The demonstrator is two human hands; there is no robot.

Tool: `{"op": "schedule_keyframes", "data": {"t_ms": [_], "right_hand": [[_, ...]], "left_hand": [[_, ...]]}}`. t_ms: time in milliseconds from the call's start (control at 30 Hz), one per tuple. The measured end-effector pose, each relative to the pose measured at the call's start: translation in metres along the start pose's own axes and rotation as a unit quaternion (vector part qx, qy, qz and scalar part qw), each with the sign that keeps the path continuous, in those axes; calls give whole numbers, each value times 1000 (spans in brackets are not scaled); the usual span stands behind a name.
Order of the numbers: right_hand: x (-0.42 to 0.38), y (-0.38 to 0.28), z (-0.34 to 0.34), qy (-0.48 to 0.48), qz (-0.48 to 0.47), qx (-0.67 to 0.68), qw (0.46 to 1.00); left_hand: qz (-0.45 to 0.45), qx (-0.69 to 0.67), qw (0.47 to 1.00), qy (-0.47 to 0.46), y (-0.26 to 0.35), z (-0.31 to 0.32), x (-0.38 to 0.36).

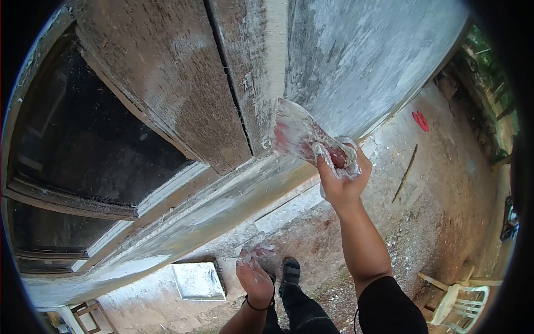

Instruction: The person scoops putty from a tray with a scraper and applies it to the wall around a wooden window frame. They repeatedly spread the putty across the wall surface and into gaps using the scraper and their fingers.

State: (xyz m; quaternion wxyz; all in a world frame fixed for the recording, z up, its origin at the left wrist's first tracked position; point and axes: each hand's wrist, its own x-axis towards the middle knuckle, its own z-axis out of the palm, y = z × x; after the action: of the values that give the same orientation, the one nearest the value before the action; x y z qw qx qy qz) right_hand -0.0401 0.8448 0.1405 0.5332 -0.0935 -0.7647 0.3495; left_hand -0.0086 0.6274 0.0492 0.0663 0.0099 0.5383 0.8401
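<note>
we had the scraper in our right hand, fingers wrapped tight round its handle, with a plaster-caked rag or wrap bunched in the same grip. blade was flat against the wall corner, just right of the dark crack running down it.

left hand hung low, well below the scraper, loosely curled round a clump of white plaster; we couldn't tell how firm that hold was.

risks as we judged them:
- blade edge sat right on the corner. too steep an angle would likely have gouged the fresh skim or chipped the edge.
- the crack was just beside the blade. pressing hard there could have levered loose render off rather than filled it.
- handle looked slick with wet plaster. the grip could have slipped and sent the blade skating across the wall.
- the clump in the left hand looked ready to drop onto our shoe, straight below the scraper.
- the ground under the scraper was littered with debris, and a white block lay left of our feet. a step back could have meant a trip.
- the plastic chair sat far right of the scraper, clear of our reach.
</note>
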Motion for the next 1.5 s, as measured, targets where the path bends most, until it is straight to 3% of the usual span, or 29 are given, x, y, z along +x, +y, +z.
{"op": "schedule_keyframes", "data": {"t_ms": [100,233,333,467,533,700,833,933,1100,1167,1233,1300,1333,1367,1433,1467,1500], "right_hand": [[-2,-4,-1,7,-43,-60,997],[0,-9,1,15,-14,39,999],[6,-8,-1,-7,-19,-64,998],[0,-9,0,10,-58,-52,997],[3,-5,-1,-12,-7,64,998],[-1,13,-4,-2,60,38,997],[-10,7,-7,93,141,177,970],[-2,12,-5,-55,-27,43,997],[-11,22,-7,-4,-24,-47,999],[-21,14,-10,86,109,85,987],[-26,7,-10,98,138,118,978],[-24,4,-6,-36,-22,17,999],[-24,5,1,-35,-141,-55,988],[-31,6,5,-51,-138,-45,988],[-50,8,14,83,169,60,980],[-64,11,14,112,186,63,974],[-85,9,12,144,202,62,967]], "left_hand": [[-23,-11,1000,14,1,1,-2],[-22,-15,1000,6,2,3,-2],[-2,-27,999,-26,1,1,-1],[-25,-14,1000,7,0,-1,-5],[-45,-33,998,26,-1,-1,-4],[-30,-15,999,23,0,-1,-3],[-29,-2,999,31,-4,-3,-3],[-19,-15,1000,10,-7,-5,-5],[1,-36,999,0,2,1,-10],[-3,-10,1000,15,5,-6,-15],[-8,16,999,32,10,-12,-18],[42,-11,999,-6,14,-16,-15],[40,-26,998,-29,17,-19,-14],[37,-25,999,-10,18,-23,-15],[29,7,999,-33,18,-39,-16],[20,-48,996,-76,15,-54,-15],[23,-49,998,-43,5,-69,-17]]}}
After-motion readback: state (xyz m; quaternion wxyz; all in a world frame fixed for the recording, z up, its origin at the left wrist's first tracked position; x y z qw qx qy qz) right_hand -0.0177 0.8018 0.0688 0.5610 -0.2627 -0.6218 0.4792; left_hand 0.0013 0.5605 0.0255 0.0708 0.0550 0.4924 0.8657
